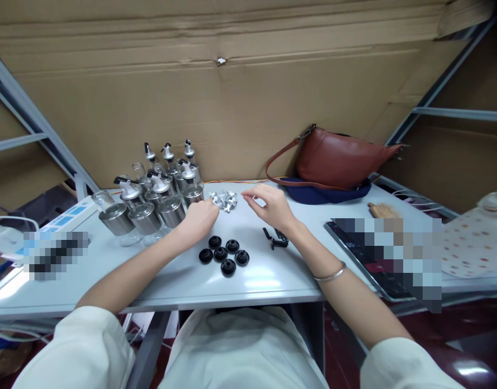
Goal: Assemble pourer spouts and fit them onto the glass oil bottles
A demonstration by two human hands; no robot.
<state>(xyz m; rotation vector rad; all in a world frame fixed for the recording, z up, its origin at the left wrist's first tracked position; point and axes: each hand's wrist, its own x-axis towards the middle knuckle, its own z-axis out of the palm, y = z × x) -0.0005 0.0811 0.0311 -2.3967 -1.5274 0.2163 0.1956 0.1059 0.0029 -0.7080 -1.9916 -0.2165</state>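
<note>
My left hand (201, 219) is closed, its fingertips at a silver pourer spout (213, 196) by the left edge of a small pile of silver pourer spouts (227, 202). To the right of that pile, my right hand (272, 205) has its thumb and index finger curved toward each other with a small gap; I see nothing between them. Several round black stoppers (220, 254) lie in a cluster nearer the front edge. Beside my right wrist sit small black levers (279, 243). Glass bottles with steel sleeves (172, 210) stand at the left, several topped with silver spouts.
A brown bag (333, 159) rests on a dark blue item (325, 192) at the back right. Further forward lies a dark tablet-like device (353, 254), partly blurred out. A white power strip (72, 219) lies at the left. Cardboard (240, 119) walls the back of the table.
</note>
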